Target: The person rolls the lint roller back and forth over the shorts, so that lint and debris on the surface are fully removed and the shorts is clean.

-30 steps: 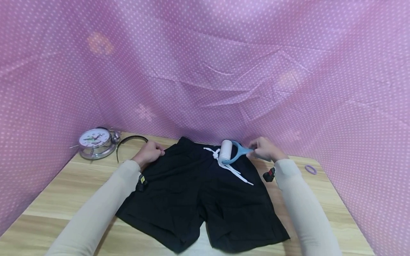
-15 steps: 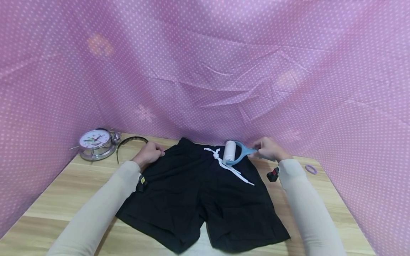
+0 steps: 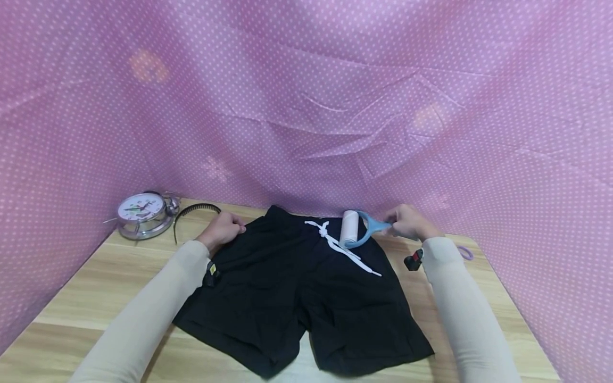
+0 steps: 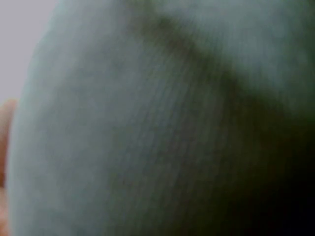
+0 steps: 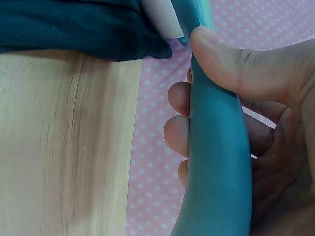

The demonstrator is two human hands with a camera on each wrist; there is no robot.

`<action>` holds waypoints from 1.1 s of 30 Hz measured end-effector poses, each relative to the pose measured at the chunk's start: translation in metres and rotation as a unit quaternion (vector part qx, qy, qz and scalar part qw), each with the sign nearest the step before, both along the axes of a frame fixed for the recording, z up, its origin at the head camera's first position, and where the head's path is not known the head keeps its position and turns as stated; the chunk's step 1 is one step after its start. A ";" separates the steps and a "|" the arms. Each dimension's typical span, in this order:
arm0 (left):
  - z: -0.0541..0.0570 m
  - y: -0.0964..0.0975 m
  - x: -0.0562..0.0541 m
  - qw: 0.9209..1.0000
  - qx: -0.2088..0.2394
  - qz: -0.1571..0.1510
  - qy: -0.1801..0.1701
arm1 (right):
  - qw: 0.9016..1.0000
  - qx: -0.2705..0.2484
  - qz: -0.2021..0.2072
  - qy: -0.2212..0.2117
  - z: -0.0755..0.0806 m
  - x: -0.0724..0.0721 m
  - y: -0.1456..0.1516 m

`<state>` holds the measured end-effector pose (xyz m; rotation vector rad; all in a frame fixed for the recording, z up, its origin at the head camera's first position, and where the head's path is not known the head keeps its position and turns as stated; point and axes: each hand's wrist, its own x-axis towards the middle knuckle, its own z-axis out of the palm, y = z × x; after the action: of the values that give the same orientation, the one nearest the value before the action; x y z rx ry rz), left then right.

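Observation:
Black shorts point(image 3: 287, 282) with a white drawstring point(image 3: 337, 244) lie spread on the wooden table, waistband towards the back. My left hand point(image 3: 222, 230) pinches their left edge near the waist, fingers curled. A lint roller with a blue handle and a white roll point(image 3: 349, 227) rests against the right part of the waistband, beside the drawstring. My right hand point(image 3: 409, 222) grips its handle point(image 5: 216, 142); in the right wrist view the thumb lies along it and the fingers wrap behind. Sleeve cloth point(image 4: 123, 128) fills most of the left wrist view, which hides the left hand's work.
At the back left stand a twin-bell alarm clock point(image 3: 141, 213) and a black toothed headband point(image 3: 184, 210). A purple ring point(image 3: 465, 252) lies on the table point(image 3: 483, 298) at the right, partly behind the right sleeve. Pink dotted cloth point(image 3: 306, 106) walls the back and sides.
My right hand has moved the lint roller to the right along the waistband, away from the drawstring knot. The left hand has kept its place, and the shorts have barely shifted.

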<state>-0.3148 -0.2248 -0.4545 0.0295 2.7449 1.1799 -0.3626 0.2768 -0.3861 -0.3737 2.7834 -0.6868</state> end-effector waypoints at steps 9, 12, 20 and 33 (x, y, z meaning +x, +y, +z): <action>0.001 0.000 0.001 1.000 -0.003 0.002 -0.001 | 1.000 0.006 -0.012 -0.002 0.000 0.001 0.005; 0.002 0.001 0.002 1.000 0.003 0.002 -0.005 | 1.000 0.009 -0.016 -0.002 0.000 0.001 0.006; 0.001 0.001 0.002 1.000 0.001 0.002 -0.006 | 1.000 0.023 -0.012 -0.008 -0.001 0.004 0.014; 0.001 0.001 0.002 1.000 -0.008 0.003 -0.003 | 1.000 0.011 -0.009 -0.011 -0.006 0.005 0.026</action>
<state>-0.3131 -0.2241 -0.4538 0.0178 2.7514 1.1579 -0.3575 0.3032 -0.3916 -0.3348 2.7745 -0.6593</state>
